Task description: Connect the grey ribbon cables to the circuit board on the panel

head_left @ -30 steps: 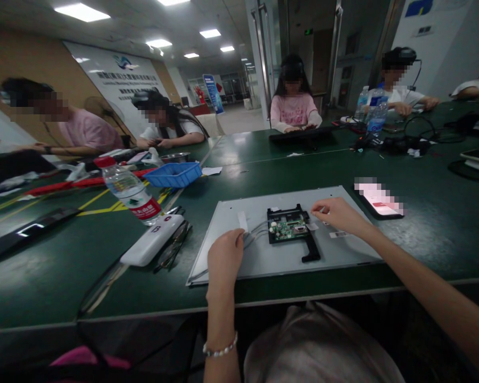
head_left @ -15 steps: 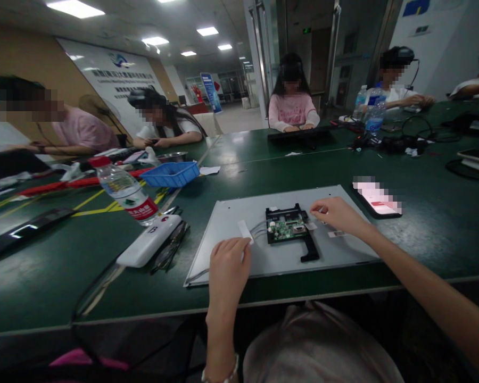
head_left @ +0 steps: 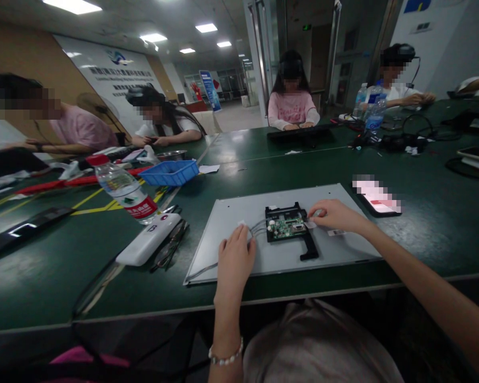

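Observation:
A flat grey-white panel [head_left: 281,257] lies on the green table before me. On its middle sits a black plastic frame [head_left: 309,249] carrying a green circuit board [head_left: 283,229]. Thin grey cables [head_left: 258,227] run left from the board and pass under my left hand [head_left: 236,258]. That hand lies with fingers stretched over the cables and a white strip of tape, which its fingertips mostly cover. My right hand [head_left: 339,217] has thumb and fingers pinched by the frame's right edge, close to a small white label [head_left: 310,225]; what is between the fingertips, if anything, is too small to name.
Left of the panel are a white power bank [head_left: 147,242], folded eyeglasses [head_left: 171,247], a water bottle [head_left: 123,191] and a blue tray [head_left: 171,173]. A phone [head_left: 377,197] lies to the right. Several people sit around the table, one behind a black keyboard-like object [head_left: 299,134].
My left hand has gone from pinching at the cables to lying flatter over them and the white tape, slightly right. My right hand has shifted slightly towards the frame.

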{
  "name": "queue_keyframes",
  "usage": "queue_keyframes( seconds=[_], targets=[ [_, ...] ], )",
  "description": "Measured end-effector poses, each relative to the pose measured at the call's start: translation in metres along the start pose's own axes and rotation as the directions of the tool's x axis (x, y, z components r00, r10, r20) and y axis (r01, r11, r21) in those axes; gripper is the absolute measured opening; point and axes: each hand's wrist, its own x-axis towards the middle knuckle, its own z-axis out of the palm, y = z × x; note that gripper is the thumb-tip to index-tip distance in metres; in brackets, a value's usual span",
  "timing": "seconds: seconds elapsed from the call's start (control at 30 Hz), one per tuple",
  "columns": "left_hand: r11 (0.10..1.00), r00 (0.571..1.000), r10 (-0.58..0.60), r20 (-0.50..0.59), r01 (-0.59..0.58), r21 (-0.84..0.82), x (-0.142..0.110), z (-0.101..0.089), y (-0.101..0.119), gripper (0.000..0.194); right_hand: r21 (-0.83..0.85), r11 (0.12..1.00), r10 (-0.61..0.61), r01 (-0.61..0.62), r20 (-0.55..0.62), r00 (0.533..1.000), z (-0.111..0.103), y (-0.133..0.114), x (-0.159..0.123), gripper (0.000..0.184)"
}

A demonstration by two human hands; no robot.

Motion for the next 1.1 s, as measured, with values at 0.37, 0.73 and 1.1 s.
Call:
queue_keyframes(
  seconds=[0.37,0.73,1.1],
  targets=[
    [1.000,0.994,-0.007,-0.111,0.007,-0.003,-0.001,-0.002,-0.001,0.035,0.045,0.999,0.008,-0.011,0.084,0.996,-0.004,-0.004,-0.001,0.011],
    [0.992,0.987,0.084,-0.134,-0.095,-0.083,-0.004,-0.004,-0.004,0.027,-0.292,0.913,0.219,-0.284,-0.237,0.946,-0.025,0.054,-0.001,0.027],
    [0.979,0.985,0.071,-0.159,-0.099,-0.175,-0.002,-0.006,-0.009,0.030,-0.251,0.916,-0.321,0.312,0.004,0.947,-0.003,-0.030,0.054,0.031]
  ],
)
